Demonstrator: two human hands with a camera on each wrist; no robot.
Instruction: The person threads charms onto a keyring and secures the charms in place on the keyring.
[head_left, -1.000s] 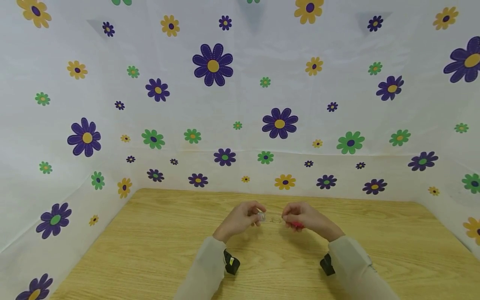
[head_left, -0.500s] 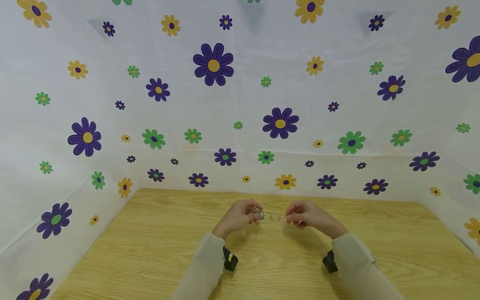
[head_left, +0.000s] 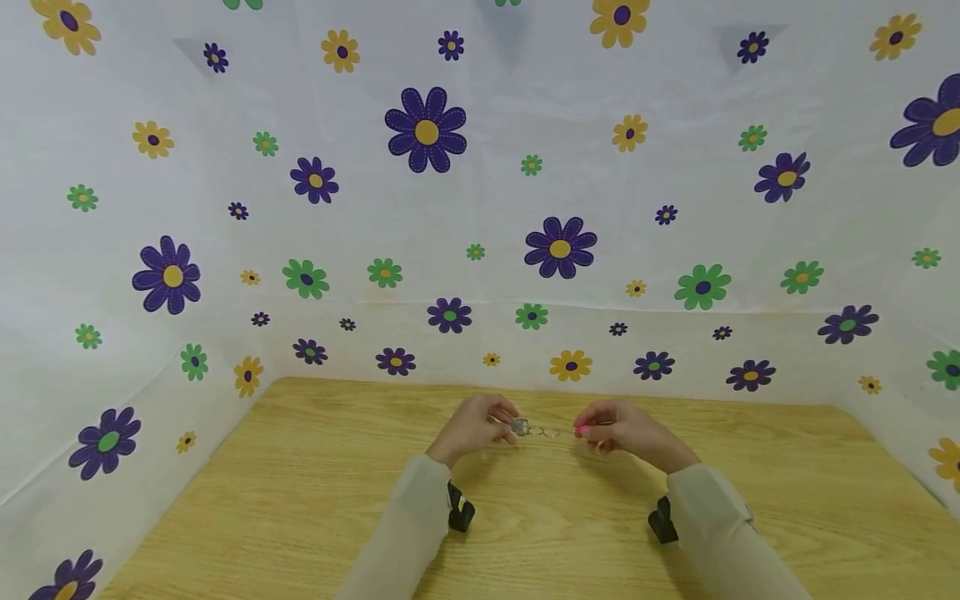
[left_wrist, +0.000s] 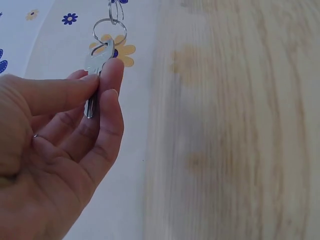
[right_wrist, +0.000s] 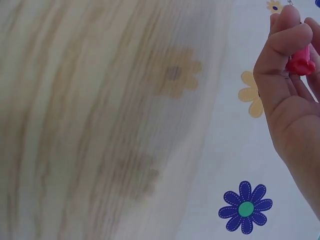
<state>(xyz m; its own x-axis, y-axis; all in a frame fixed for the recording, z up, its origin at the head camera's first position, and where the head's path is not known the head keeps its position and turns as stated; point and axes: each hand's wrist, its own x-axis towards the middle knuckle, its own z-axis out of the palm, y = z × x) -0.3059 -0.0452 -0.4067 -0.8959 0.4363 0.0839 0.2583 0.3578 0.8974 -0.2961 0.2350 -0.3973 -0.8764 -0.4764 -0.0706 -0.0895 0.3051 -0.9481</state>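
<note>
In the head view my left hand [head_left: 474, 427] and right hand [head_left: 633, 435] face each other just above the wooden table. The left thumb and fingers pinch a silver key [left_wrist: 96, 64]. Its blade points down toward the palm in the left wrist view. Through the key's head runs a metal split ring [left_wrist: 126, 33], which joins a thin chain [head_left: 543, 432] stretched between the hands. At the chain's other end, my right fingers hold a small pinkish-red fob [right_wrist: 301, 61]; its shape is mostly hidden by the fingers.
The light wooden table [head_left: 337, 517] spreads under both forearms. A white sheet with printed flowers [head_left: 480, 192] stands behind it and along both sides. Black wrist cameras [head_left: 461, 507] sit under the pale sleeves [head_left: 397, 533].
My hands have drawn slightly apart and the chain is more stretched out. The red fob, earlier low under the right hand and then hidden, now shows at the right fingertips.
</note>
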